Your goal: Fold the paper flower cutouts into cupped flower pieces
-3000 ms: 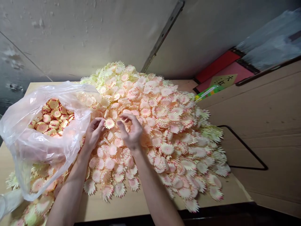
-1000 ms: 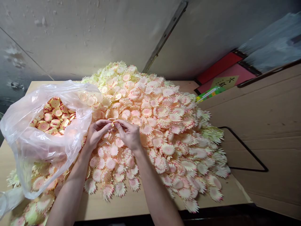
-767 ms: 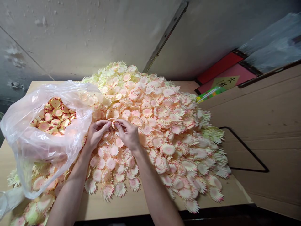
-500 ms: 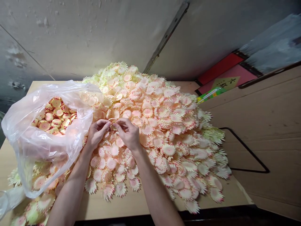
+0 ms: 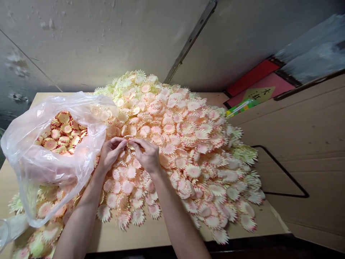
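My left hand and my right hand meet above a broad heap of artificial flower petal discs. Thumb and fingers of both hands are pinched together around a small cream petal disc, which is partly covered by the fingertips. The discs in the heap are pale pink and cream, with jagged, red-tipped edges. To the left of my left hand, a translucent plastic bag lies with its mouth spread, showing smaller yellowish discs with red edges inside.
The heap covers much of a pale wooden table, backed by a grey wall. On the right stand a cardboard sheet and a bent black metal rod. Clear plastic lies at the lower left, beside more discs.
The fingers of my right hand have shifted slightly around the small petal disc, and more of it shows below the fingertips. My left hand has barely moved.
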Action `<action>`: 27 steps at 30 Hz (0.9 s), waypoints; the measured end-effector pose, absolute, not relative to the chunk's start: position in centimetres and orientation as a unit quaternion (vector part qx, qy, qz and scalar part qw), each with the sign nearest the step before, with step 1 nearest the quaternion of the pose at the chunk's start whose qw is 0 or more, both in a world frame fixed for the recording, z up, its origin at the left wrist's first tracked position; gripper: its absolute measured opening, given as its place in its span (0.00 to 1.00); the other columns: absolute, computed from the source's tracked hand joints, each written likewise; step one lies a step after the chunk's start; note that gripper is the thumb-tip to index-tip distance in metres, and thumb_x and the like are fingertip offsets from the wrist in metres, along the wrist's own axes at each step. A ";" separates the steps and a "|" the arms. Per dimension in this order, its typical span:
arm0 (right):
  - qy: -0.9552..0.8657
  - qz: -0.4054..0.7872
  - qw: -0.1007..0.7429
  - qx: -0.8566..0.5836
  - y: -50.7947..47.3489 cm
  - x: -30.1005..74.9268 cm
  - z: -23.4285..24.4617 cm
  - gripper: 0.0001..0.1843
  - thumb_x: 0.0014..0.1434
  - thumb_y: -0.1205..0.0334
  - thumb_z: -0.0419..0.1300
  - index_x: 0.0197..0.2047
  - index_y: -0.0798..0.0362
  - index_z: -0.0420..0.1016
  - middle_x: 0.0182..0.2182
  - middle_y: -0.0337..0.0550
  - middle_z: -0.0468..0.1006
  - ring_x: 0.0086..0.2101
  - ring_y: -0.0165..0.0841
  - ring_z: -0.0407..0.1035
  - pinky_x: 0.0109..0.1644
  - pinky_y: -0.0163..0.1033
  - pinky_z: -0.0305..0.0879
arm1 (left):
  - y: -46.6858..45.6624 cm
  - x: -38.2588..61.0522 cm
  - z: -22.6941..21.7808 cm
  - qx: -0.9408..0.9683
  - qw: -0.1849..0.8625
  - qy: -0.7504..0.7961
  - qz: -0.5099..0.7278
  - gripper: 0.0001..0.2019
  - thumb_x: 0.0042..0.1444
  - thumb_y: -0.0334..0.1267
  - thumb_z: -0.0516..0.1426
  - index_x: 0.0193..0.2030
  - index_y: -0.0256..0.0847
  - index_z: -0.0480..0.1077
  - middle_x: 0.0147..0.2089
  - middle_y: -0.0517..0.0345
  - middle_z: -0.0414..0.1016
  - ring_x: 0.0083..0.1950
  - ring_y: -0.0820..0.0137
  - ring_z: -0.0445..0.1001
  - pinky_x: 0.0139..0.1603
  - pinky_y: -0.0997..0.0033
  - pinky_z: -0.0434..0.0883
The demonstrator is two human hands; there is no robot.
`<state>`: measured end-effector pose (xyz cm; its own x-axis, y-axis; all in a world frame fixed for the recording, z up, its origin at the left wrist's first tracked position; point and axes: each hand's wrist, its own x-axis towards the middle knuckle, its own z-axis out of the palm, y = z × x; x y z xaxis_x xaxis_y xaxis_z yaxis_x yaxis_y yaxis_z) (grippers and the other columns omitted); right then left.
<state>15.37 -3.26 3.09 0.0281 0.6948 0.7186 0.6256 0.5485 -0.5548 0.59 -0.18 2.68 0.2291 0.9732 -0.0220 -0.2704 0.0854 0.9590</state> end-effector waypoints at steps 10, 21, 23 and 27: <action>-0.701 -0.001 0.514 -0.494 -3.3 15.3 2.9 0.07 0.70 0.63 0.54 0.43 0.51 0.73 0.33 0.42 0.84 0.30 0.32 0.80 0.33 0.33 0.75 | -0.2 0.6 2.9 0.446 0.642 0.393 0.484 0.20 0.46 0.52 0.69 0.32 0.36 0.76 0.25 0.60 0.73 0.24 0.77 0.68 0.23 0.78 0.64; -0.647 0.013 0.570 -0.507 -3.5 14.4 2.5 0.03 0.71 0.63 0.50 0.46 0.50 0.64 0.44 0.53 0.84 0.33 0.32 0.80 0.32 0.34 0.75 | -0.3 1.1 2.7 0.420 0.691 0.320 0.495 0.19 0.47 0.52 0.69 0.32 0.38 0.71 0.28 0.63 0.72 0.30 0.76 0.73 0.36 0.76 0.75; -0.627 0.029 0.584 -0.515 -3.5 14.1 2.5 0.03 0.71 0.63 0.50 0.45 0.49 0.63 0.46 0.54 0.83 0.29 0.31 0.78 0.28 0.33 0.73 | -0.4 1.3 2.8 0.417 0.692 0.312 0.501 0.20 0.47 0.52 0.69 0.31 0.38 0.71 0.27 0.64 0.71 0.30 0.76 0.73 0.35 0.76 0.75; -0.565 0.080 0.632 -0.524 -3.5 14.2 2.8 0.04 0.72 0.58 0.48 0.44 0.48 0.60 0.47 0.56 0.82 0.28 0.31 0.78 0.28 0.34 0.73 | -0.3 1.2 2.8 0.400 0.687 0.324 0.512 0.21 0.45 0.53 0.69 0.32 0.39 0.70 0.27 0.64 0.71 0.29 0.77 0.72 0.35 0.76 0.74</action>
